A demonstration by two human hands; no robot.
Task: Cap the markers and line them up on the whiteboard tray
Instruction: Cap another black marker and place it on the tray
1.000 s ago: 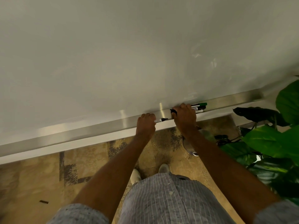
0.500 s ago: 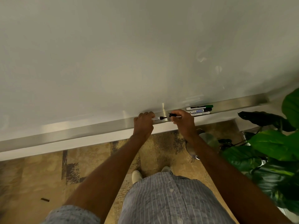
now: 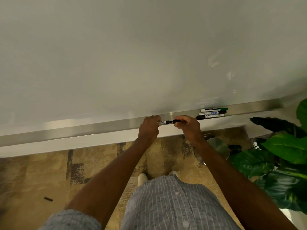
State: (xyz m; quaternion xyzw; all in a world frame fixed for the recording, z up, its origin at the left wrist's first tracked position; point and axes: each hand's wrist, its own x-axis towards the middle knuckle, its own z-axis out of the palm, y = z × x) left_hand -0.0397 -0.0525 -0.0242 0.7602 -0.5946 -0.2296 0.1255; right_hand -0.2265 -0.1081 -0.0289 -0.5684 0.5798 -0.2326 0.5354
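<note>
— Just above the front lip of the whiteboard tray [image 3: 99, 130]: left hand [image 3: 149, 128] curled shut around the barrel of an uncapped marker [image 3: 163, 122], fingers wrapped over the white label end. Right hand [image 3: 186, 125] just beside it, pinching a black cap [image 3: 177, 120] between thumb and fingertips.

— Gap between cap and tip?

— Hardly any; black nib end and cap mouth nearly meeting, not yet seated. Hard to tell whether actually touching.

— Handling?

— Probably light, stiff plastic, smooth and a bit slippery, so best gripped mid-barrel, close behind the nib, to keep the tip from wandering. Cap small, likely needs a firm straight push until it clicks. Nothing fragile apart from the felt tip.

— Direction?

— Long axis running along the tray, nib pointing toward the right hand, cap mouth facing back at it.

— Farther out along the tray?

— To the right of the hands, resting in the tray: three markers [image 3: 211, 112] lying parallel to its length, bunched side by side. Green cap [image 3: 224, 109] on the rearmost, at its right end. Black cap at the left end of the frontmost. Looks like capped already, though too small to swear by.
</note>
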